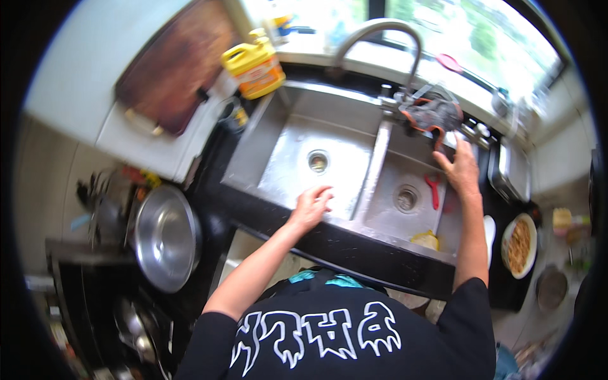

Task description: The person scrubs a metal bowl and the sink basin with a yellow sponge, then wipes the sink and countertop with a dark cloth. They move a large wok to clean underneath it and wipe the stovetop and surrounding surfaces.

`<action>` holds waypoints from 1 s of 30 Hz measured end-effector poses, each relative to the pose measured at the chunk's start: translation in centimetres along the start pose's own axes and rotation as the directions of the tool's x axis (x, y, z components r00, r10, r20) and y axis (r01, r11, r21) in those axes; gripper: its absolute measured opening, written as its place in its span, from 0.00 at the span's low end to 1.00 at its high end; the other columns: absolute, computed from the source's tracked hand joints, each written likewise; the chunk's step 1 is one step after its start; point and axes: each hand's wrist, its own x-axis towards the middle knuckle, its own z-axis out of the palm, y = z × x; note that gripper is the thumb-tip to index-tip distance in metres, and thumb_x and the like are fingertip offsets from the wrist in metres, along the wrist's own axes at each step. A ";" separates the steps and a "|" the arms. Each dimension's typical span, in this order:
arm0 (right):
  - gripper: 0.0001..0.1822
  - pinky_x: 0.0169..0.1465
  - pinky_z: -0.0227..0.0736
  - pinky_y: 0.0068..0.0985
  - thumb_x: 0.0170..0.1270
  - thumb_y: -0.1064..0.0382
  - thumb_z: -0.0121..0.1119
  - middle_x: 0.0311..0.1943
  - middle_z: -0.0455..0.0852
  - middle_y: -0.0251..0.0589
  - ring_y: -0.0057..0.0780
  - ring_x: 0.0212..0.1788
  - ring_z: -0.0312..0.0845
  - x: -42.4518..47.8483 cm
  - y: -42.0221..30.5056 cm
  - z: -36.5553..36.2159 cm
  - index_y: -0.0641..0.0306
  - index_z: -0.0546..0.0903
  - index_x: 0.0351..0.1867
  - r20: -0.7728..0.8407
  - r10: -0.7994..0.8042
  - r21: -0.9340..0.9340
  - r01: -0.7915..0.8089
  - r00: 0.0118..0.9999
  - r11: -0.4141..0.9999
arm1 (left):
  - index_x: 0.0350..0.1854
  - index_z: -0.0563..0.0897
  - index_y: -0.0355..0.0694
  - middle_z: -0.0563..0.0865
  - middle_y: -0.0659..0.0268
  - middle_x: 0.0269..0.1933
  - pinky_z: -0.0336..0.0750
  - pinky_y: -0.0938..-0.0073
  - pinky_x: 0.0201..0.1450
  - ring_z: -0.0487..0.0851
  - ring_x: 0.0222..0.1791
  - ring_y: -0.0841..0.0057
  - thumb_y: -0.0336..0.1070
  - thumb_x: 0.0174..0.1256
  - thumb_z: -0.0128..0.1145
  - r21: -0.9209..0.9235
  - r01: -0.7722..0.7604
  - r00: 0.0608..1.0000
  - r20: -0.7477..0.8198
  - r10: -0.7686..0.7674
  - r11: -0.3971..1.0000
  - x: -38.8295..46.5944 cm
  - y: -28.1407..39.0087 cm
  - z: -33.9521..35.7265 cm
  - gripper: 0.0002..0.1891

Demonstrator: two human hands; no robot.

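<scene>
My left hand point(312, 207) hovers over the front rim of a double-bowl stainless steel sink point(377, 166), its fingers loosely curled with nothing visible in them. My right hand point(460, 164) reaches over the right bowl, fingers apart, beside a dark grey cloth with orange edging point(433, 114) that hangs behind the bowl near the faucet point(417, 42). Whether the fingertips touch the cloth is unclear. In the right bowl lie a red peeler point(433, 191) and, near the front, a yellow-edged pale item point(425, 240). The left bowl shows a drain point(318, 162).
A yellow jug point(254, 66) stands behind the left bowl, beside a reddish-brown cutting board point(178, 61). A large metal basin point(167, 238) is at the left. On the right are a bowl of brown food point(519, 245) and a metal container point(510, 171).
</scene>
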 end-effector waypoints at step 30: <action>0.28 0.76 0.64 0.34 0.82 0.51 0.55 0.70 0.79 0.51 0.38 0.71 0.75 -7.9 -28.4 1.3 0.75 0.78 0.70 0.007 -0.296 0.892 0.129 0.955 0.434 | 0.56 0.79 0.34 0.88 0.55 0.47 0.89 0.60 0.39 0.89 0.41 0.61 0.37 0.79 0.54 -0.721 -0.580 0.327 -0.633 -0.702 0.380 -34.5 -15.0 -27.5 0.13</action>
